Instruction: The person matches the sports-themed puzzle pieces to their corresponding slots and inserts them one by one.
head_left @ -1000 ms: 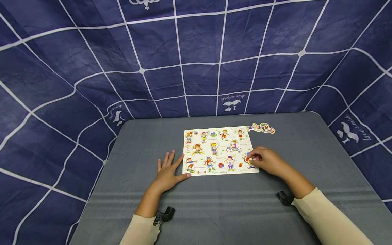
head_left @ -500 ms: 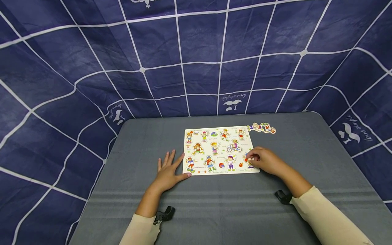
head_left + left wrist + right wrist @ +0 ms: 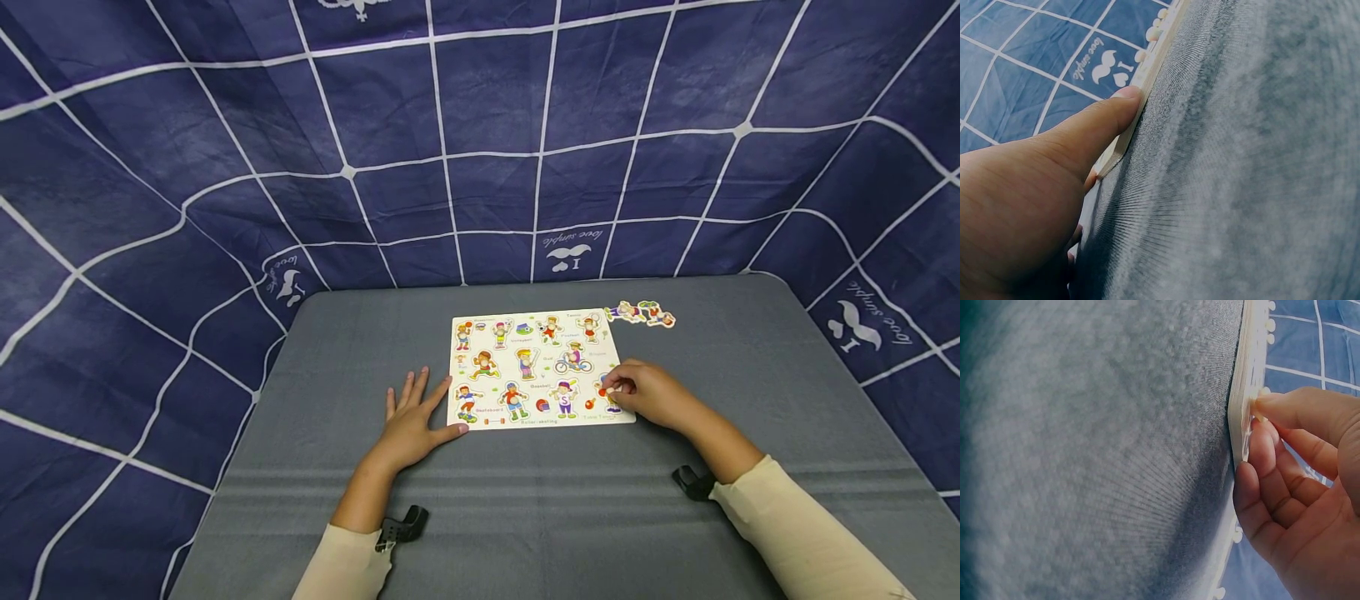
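A white wooden peg puzzle board (image 3: pixel 540 392) with cartoon sports figures lies flat on the table. My left hand (image 3: pixel 408 433) rests with spread fingers at its lower left corner. In the left wrist view the thumb (image 3: pixel 1107 119) presses on the board's edge. At the lower right corner of the board, my right hand (image 3: pixel 652 396) pinches the small knob of a puzzle piece (image 3: pixel 612 405), a table tennis player figure partly hidden by the fingers. Thumb and index finger meet at that knob (image 3: pixel 1262 411) in the right wrist view, with the other fingers curled beside the board's edge.
Two loose figure pieces (image 3: pixel 640 313) lie side by side just past the board's upper right corner. A grey cloth covers the table (image 3: pixel 555 500). Behind and at the sides hangs a blue curtain (image 3: pixel 487 192) with white grid lines. Each wrist wears a black camera mount (image 3: pixel 405 525).
My right hand and forearm have shifted slightly left, with the fingers still on the piece at the lower right corner. The left hand keeps its place.
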Available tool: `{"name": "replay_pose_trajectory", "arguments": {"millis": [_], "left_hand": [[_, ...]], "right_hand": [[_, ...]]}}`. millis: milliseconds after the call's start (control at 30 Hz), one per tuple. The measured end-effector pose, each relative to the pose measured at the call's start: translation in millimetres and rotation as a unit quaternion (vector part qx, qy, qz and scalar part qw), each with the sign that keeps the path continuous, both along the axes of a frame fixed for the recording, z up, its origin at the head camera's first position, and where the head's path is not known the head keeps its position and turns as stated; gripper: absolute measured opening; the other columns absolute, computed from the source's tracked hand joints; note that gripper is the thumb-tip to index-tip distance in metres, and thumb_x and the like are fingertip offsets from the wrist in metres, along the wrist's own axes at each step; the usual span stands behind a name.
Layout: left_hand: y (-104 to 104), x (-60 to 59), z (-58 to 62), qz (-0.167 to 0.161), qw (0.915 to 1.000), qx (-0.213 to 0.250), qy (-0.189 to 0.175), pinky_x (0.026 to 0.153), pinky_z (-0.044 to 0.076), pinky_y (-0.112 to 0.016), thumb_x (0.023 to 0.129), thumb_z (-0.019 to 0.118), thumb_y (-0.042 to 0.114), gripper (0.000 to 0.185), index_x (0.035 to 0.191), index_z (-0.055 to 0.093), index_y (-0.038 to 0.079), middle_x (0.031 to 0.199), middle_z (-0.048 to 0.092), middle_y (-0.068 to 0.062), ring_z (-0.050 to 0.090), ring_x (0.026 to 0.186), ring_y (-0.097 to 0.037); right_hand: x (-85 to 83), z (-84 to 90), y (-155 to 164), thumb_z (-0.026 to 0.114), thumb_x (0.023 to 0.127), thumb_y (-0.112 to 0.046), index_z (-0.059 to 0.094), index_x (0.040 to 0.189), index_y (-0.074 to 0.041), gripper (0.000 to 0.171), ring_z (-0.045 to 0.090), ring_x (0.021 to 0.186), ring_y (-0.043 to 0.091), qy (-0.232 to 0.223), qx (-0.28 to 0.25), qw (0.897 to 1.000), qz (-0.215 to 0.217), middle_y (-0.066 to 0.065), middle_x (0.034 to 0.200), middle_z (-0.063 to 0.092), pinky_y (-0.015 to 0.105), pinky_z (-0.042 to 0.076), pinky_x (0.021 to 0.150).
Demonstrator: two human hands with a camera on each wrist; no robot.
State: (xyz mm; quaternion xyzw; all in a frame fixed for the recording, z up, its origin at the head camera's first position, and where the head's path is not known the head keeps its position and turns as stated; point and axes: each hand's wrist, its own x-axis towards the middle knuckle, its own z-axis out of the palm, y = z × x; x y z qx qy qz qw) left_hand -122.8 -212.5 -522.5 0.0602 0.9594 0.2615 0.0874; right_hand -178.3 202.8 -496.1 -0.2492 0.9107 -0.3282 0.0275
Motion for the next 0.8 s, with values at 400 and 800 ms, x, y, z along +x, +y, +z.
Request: {"name": "replay_pose_trajectory", "arguments": {"millis": [400, 800], "left_hand": [[1, 0.7, 1.0, 0.003, 1.0000, 0.001, -0.004, 0.123, -0.012, -0.065, 0.083, 0.071, 0.067, 0.094, 0.160, 0.028, 0.034, 0.172, 0.005, -0.010, -0.006, 0.159, -0.036], [0, 0.3, 0.5, 0.002, 1.0000, 0.002, -0.003, 0.122, -0.013, -0.064, 0.084, 0.070, 0.067, 0.094, 0.161, 0.026, 0.034, 0.172, 0.003, -0.009, -0.006, 0.159, -0.035]], "right_hand": [[-2.0, 2.3, 4, 0.074, 0.088, -0.001, 0.074, 0.096, -0.003, 0.008, 0.052, 0.073, 0.001, 0.015, -0.031, 0.998, -0.044, 0.003, 0.083, 0.063, 0.019, 0.046, 0.064], [-9.9, 12.9, 10, 0.071, 0.094, -0.009, 0.073, 0.104, -0.001, 0.013, 0.053, 0.075, 0.002, 0.034, -0.058, 0.988, -0.136, 0.008, 0.089, 0.066, 0.015, 0.044, 0.066]]}}
